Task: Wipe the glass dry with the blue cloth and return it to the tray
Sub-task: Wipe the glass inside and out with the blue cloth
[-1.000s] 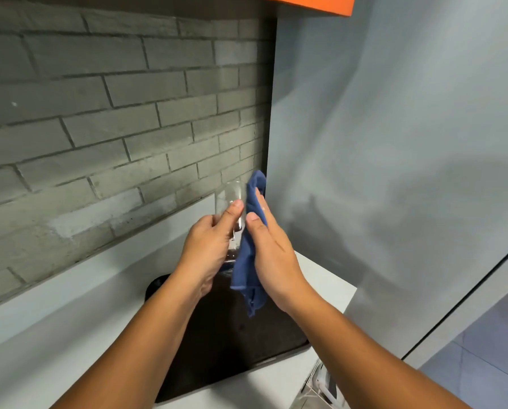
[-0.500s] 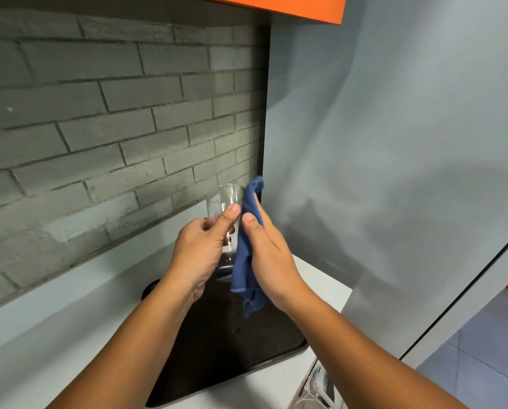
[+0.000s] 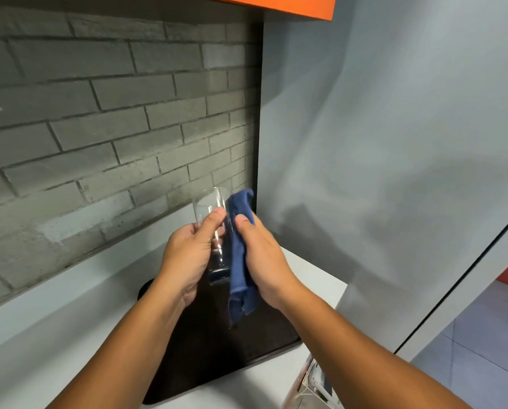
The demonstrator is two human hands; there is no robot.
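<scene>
A clear tall glass [image 3: 210, 206] is held upright above the dark tray [image 3: 217, 349]. My left hand [image 3: 186, 258] grips its left side, thumb across the front. My right hand [image 3: 264, 261] presses a blue cloth [image 3: 241, 261] flat against the glass's right side; the cloth's top sticks up past my fingers beside the rim and its tail hangs down below my palm. The glass's base shows between the two hands. The tray lies on the white counter under my forearms, partly hidden by them.
A grey brick wall [image 3: 99, 128] stands behind the counter [image 3: 55, 320]. A pale grey panel [image 3: 394, 172] rises right beside my right hand. An orange cabinet edge [image 3: 276, 4] hangs overhead. The counter ends at the right, with floor tiles [image 3: 482, 335] below.
Both hands with the glass and cloth have stayed close together, shifting slightly. The cloth has slid a little along the glass's side.
</scene>
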